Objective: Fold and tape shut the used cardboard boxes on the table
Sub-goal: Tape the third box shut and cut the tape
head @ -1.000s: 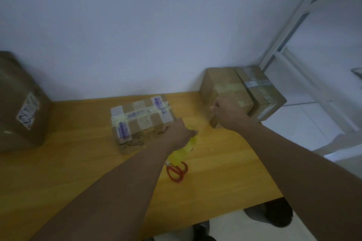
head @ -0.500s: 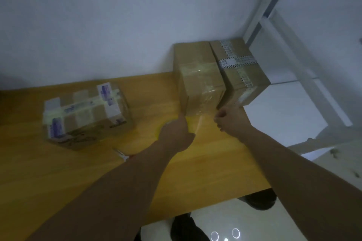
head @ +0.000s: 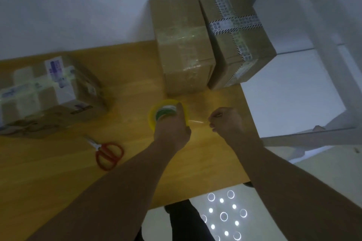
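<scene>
Gripping a yellow tape roll (head: 153, 114) with a green inner core, the left hand (head: 172, 129) has its fingers curled over the roll's rim, near frame centre above the wooden table (head: 58, 182); whether the roll touches the tabletop cannot be told. At three o'clock from the roll, the right hand (head: 227, 121) pinches the free end of a clear tape strip (head: 196, 121) between thumb and fingertips, and the strip spans the gap between both hands. At twelve o'clock from the roll stands a cardboard box (head: 184, 45) bound with clear tape, flaps closed. Touching its right side, at one o'clock, a second box (head: 254, 45) carries crossed bands of black-and-white printed tape; the print is too blurred to read. At nine o'clock, well apart, a third box (head: 45, 92) bears pale tape and white labels with blue print, not legible. Red-handled scissors (head: 108, 152) lie on the table at seven o'clock, near the left forearm.
</scene>
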